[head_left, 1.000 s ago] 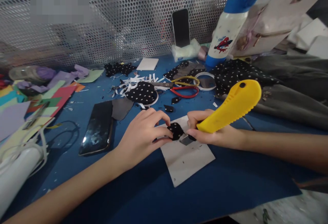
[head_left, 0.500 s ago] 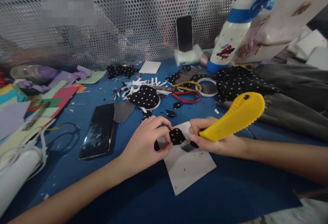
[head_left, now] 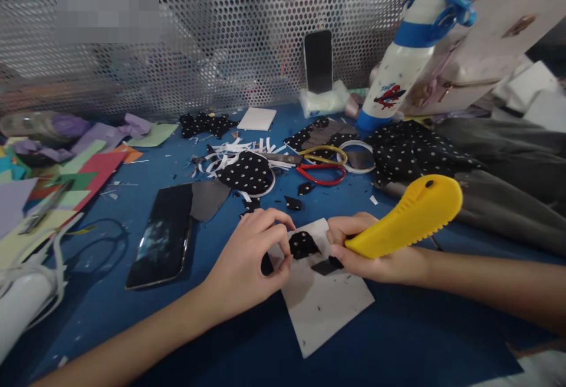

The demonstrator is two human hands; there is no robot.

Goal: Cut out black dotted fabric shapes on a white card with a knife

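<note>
My right hand (head_left: 367,251) is wrapped round a yellow-handled utility knife (head_left: 404,219), handle end raised to the right. The knife's front end points down at a white card (head_left: 329,310) and is partly hidden by my fingers. On the card lies a small piece of black polka-dot fabric (head_left: 303,245). With thumb and fingers bent into a pinch, my left hand (head_left: 254,251) meets this fabric's left edge. A dark grey strip (head_left: 325,266) lies between the fabric and my right fingers.
Scissors (head_left: 318,166), polka-dot scraps (head_left: 247,173) and white paper strips lie beyond my hands. A black phone (head_left: 163,233) rests left of them. Coloured papers (head_left: 99,174) are at far left. A bottle (head_left: 400,65) and a standing phone (head_left: 318,61) are by the perforated metal panel.
The view has shifted slightly, so the card and hands appear lower. The fabric piece now lies flatter, with a wider gap between it and the grey strip.
</note>
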